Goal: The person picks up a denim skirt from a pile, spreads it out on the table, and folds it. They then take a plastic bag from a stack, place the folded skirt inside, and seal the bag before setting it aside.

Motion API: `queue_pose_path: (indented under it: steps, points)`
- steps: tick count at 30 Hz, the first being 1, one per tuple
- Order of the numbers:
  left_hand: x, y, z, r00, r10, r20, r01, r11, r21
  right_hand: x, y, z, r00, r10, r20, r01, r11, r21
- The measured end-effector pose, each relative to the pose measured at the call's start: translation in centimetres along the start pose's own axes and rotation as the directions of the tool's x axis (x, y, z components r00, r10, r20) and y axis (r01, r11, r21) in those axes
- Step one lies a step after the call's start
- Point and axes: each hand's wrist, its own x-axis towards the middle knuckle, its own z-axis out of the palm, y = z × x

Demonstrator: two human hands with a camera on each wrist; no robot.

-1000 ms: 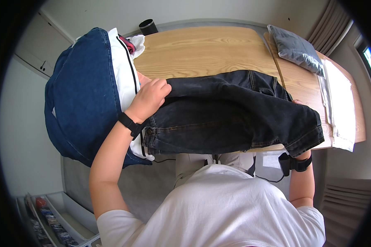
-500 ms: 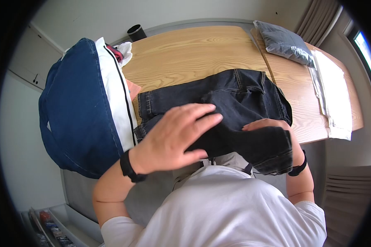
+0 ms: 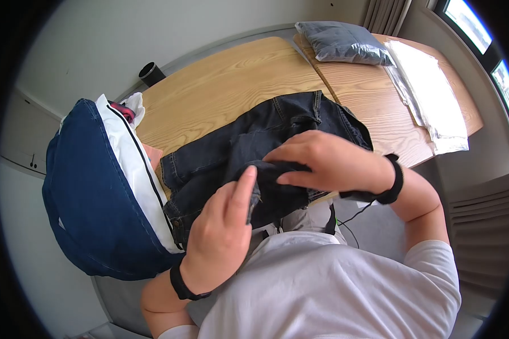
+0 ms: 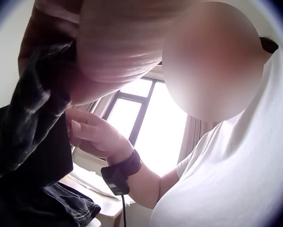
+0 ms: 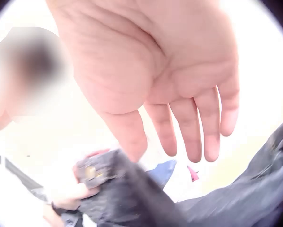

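Note:
A black denim jacket (image 3: 209,147) lies folded over the wooden table's front part in the head view. My left hand (image 3: 223,231) grips a cuff near the jacket's front edge, holding it raised. In the right wrist view, that cuff (image 5: 96,172) shows a brass-coloured button between the left fingers. My right hand (image 3: 328,161) hovers over the jacket's middle, palm down. Its fingers (image 5: 193,132) are straight and apart, with no cloth between them. The left wrist view shows the dark sleeve cloth (image 4: 32,109) hanging from the left hand.
A heap of clothes with blue denim (image 3: 96,192) and a white garment (image 3: 133,164) stands at left. On the table (image 3: 226,73) at the back right lie a clear bag of dark cloth (image 3: 345,44) and white plastic bags (image 3: 430,90). A black bin (image 3: 151,74) stands beyond the table.
My left hand let go of the jacket's left end, crossed over it, and now holds a cuff. The right hand brought the sleeve leftward and released it. The head view has turned right.

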Motion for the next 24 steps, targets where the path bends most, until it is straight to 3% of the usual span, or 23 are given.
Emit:
queue_pose_path:
  steps: [1, 2, 5, 8, 12, 14, 16, 18, 20, 21, 22, 23, 24]
  points:
    - [-0.2, -0.5, -0.6, 1.0, 0.012, -0.011, -0.012, 1.0, -0.027, -0.5, 1.3, -1.6, 0.999, 0.032, 0.009, -0.032, 0.998, 0.062]
    - [-0.4, -0.8, -1.1, 1.0, 0.022, -0.022, -0.023, 0.998, -0.055, -0.5, 2.1, -3.8, 0.965, 0.254, 0.071, -0.259, 0.963, 0.071]
    - [-0.1, -0.8, -2.7, 0.989, 0.096, -0.111, -0.114, 0.978, -0.174, -1.6, 9.9, -6.0, 0.893, 0.422, -0.157, -0.443, 0.885, -0.143]
    - [0.2, -0.6, -3.1, 0.975, 0.146, -0.17, -0.189, 0.942, -0.277, -2.2, 15.8, -5.2, 0.901, 0.405, -0.156, -0.433, 0.866, -0.249]
    - [0.3, 0.1, -3.6, 0.959, 0.225, -0.17, -0.274, 0.888, -0.37, -0.9, 18.6, -4.0, 0.934, 0.312, -0.174, -0.35, 0.898, -0.268]
    - [0.2, 0.5, -3.8, 0.968, 0.219, -0.124, -0.252, 0.862, -0.441, 0.0, 19.4, -4.2, 0.987, 0.146, -0.06, -0.158, 0.883, -0.441]
    - [0.0, 0.3, -4.3, 0.952, 0.306, 0.013, -0.237, 0.761, -0.605, 0.4, 20.1, -4.2, 0.979, 0.191, -0.076, -0.205, 0.891, -0.404]
    - [-0.1, 0.0, -4.3, 0.914, 0.383, 0.136, -0.136, 0.602, -0.787, 0.6, 21.7, -4.4, 0.985, 0.097, -0.142, -0.127, 0.968, -0.218]
    - [0.3, -0.5, -3.8, 0.918, 0.379, 0.12, -0.165, 0.639, -0.752, 0.4, 22.6, -4.3, 0.989, 0.065, -0.131, -0.091, 0.976, -0.197]
    - [0.3, -0.8, -3.6, 0.92, 0.369, 0.135, -0.147, 0.643, -0.752, 0.4, 21.6, -4.5, 0.948, 0.302, -0.104, -0.305, 0.952, -0.016]
    - [0.5, -1.0, -3.5, 0.92, 0.361, 0.15, -0.131, 0.647, -0.751, 0.4, 21.0, -4.5, 0.856, 0.515, -0.037, -0.504, 0.85, 0.154]
    - [0.7, -0.8, -3.6, 0.908, 0.388, 0.159, -0.139, 0.637, -0.758, 0.2, 21.3, -4.4, 0.855, 0.517, -0.037, -0.506, 0.849, 0.155]
    - [0.7, -0.9, -3.6, 0.907, 0.389, 0.161, -0.138, 0.635, -0.76, -0.3, 21.8, -4.3, 0.875, 0.477, -0.089, -0.476, 0.879, 0.026]
